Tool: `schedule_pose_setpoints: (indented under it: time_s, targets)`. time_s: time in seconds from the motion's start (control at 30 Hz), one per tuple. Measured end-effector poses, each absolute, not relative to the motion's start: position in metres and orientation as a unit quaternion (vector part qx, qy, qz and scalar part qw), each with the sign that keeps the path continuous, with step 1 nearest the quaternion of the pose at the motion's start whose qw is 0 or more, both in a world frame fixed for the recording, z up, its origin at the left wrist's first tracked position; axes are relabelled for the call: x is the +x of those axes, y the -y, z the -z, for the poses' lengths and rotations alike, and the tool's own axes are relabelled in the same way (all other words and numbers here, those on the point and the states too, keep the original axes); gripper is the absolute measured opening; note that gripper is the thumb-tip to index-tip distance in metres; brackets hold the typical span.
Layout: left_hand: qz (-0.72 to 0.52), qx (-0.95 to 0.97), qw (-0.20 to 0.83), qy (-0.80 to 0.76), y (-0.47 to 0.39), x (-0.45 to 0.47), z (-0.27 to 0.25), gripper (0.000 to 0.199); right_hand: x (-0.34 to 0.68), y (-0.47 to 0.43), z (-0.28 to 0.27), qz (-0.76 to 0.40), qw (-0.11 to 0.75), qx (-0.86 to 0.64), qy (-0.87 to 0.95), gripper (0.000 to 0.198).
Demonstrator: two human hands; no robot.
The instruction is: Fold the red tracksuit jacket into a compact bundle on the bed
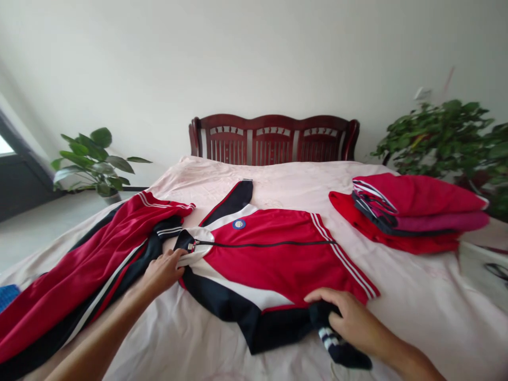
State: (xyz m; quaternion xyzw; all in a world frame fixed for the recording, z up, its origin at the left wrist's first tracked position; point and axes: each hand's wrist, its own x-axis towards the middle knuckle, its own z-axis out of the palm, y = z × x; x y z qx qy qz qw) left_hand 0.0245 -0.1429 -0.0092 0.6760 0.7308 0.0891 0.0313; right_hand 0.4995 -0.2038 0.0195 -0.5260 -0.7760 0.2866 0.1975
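A zipped track jacket (pixel 262 227), red with navy sleeves and white panels, lies spread on the bed with its collar to the left. My left hand (pixel 169 267) is closed on the jacket near its collar and shoulder. At the lower right my right hand (pixel 349 317) grips the near sleeve around its dark, white-striped cuff (pixel 331 338); some fingers are hidden by the cloth. The far sleeve (pixel 230 201) stretches away toward the headboard. Left of the jacket, partly against its collar, lies another red and navy garment (pixel 91 259) with white stripes.
A stack of folded clothes (pixel 416 196) sits on the right of the pink bedsheet (pixel 301 182). Beside it is a pale bag-like item (pixel 482 270). A dark wooden headboard (pixel 273 140) stands at the back. Potted plants (pixel 95 159) flank the bed. Something blue (pixel 8 296) shows far left.
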Motion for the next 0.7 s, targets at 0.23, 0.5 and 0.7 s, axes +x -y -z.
schedule_pose_setpoints:
  time_s: [0.23,0.5,0.7]
  targets:
    - [-0.18,0.854,0.003,-0.489,0.195,0.037,0.026,0.046,0.525,0.252,0.002,-0.132,0.207,-0.557,0.794,0.052]
    - [-0.16,0.861,0.038,-0.481,0.198,0.044,0.033,0.054,0.503,0.266,-0.001,-0.149,0.177,-0.551,0.802,0.025]
    - [-0.18,0.843,0.069,-0.503,0.185,0.037,0.027,0.022,0.529,0.263,-0.046,-0.403,0.264,-0.518,0.707,0.02]
